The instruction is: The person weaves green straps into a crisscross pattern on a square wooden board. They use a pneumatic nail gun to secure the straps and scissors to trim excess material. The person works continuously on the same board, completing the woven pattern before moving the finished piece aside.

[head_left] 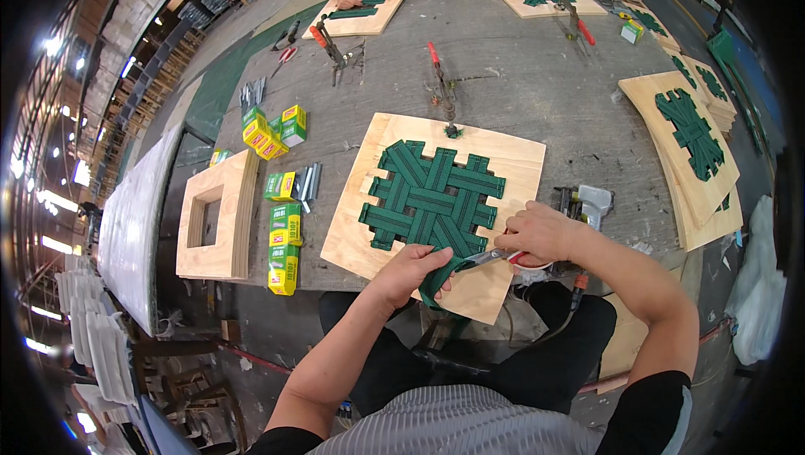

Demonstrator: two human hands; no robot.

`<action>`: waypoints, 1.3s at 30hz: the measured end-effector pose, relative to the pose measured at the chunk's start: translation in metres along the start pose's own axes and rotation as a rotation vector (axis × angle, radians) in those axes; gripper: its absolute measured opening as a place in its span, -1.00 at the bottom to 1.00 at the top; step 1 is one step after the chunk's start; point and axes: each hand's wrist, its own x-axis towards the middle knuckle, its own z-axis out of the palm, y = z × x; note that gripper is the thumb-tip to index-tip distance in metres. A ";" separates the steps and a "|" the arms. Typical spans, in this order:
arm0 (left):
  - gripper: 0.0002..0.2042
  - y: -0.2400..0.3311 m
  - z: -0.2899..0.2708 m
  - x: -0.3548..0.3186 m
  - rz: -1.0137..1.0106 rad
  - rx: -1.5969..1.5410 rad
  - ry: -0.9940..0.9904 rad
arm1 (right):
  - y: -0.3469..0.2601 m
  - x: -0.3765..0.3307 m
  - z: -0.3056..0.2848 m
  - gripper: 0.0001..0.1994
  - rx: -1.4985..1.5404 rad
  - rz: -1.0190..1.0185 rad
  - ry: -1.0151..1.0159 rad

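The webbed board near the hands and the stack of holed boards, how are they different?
The webbed board has woven green straps in its middle; the stack of holed boards has a square opening. The webbed board looks thin; the stack is several layers thick. The right hand holds scissors over the webbed board; no hand touches the stack. Both are pale wood.

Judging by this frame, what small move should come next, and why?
Probably closing the scissors to trim the green strap: the right hand holds them with their blades at the strap, while the left hand grips that strap by the wooden panel's near edge.
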 end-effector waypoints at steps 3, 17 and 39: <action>-0.66 0.001 -0.001 -0.002 0.004 -0.044 -0.018 | 0.003 0.000 0.004 -0.63 0.009 0.021 -0.078; -0.67 -0.005 0.008 -0.011 -0.007 0.018 -0.069 | -0.003 0.012 -0.001 -0.64 0.024 -0.043 -0.095; -0.75 -0.109 -0.040 -0.106 0.169 -0.520 0.157 | -0.016 -0.141 0.042 -0.59 0.011 1.158 0.955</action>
